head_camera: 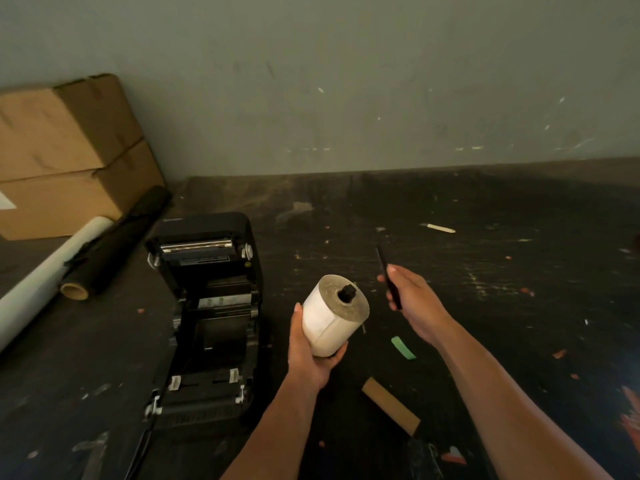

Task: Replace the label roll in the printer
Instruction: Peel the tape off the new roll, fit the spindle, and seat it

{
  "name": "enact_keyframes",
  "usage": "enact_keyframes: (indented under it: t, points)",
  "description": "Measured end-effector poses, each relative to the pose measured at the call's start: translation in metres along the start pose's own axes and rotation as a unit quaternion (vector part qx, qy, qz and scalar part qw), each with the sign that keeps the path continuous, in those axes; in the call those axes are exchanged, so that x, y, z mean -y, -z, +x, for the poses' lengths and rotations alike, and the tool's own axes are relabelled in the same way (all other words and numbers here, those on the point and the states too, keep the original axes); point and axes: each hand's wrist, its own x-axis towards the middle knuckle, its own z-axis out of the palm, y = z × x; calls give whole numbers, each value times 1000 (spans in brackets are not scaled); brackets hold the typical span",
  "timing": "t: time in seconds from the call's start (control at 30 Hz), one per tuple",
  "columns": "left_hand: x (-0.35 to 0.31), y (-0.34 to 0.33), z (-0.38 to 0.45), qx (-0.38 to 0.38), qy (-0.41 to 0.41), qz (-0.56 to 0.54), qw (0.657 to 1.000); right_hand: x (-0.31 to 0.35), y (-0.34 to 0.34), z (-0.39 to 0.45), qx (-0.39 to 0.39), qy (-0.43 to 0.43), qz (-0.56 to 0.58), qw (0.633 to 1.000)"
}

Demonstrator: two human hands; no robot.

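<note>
Printer [207,317] sits open on the table [485,271], lid tilted back, roll bay showing and apparently empty. Fresh label roll [334,315] is up off the table, just right of the printer, black spindle [347,292] poking out of its core on the end facing me.

Risks, as I judge them:
- Loose outer wrap of the roll may unwind if my grip slackens, and labels would then feed crooked.
- Roll is carried one-handed from below and could tip off my palm on the way to the bay.
- Flat black piece [389,282] is thin and only pinched; it could slip. It looks like a spindle guide, but I cannot tell for sure. If it goes on skewed, the roll will not seat in the bay slots.
- Orientation of the roll is easy to get wrong; I cannot see here which way the labels face.

Hands: left hand [311,355] cups the roll from underneath, fingers curled round it, thumb up its left side. Right hand [412,303] is partly closed, pinching the flat black piece between thumb and fingers, clear of the roll.
</note>
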Motion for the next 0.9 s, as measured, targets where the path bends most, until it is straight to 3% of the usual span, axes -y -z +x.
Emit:
enact_keyframes:
  t: [0.17,0.3,0.4,0.63,0.9]
  points:
    - [-2,-4,2,-1,-3,-1,1000,3,-2,3,60,28,-42,997]
    - [-2,-7,3,-7,-6,1,1000,7,-7,6,60,82,-186,977]
    - [0,-8,4,-11,-5,1,1000,10,-11,7,36,156,-304,939]
    - [6,-11,3,6,-12,-7,1000,9,-31,0,4,177,-338,925]
    - [5,-12,4,0,-11,-18,1000,0,-33,-4,-3,163,-320,933]
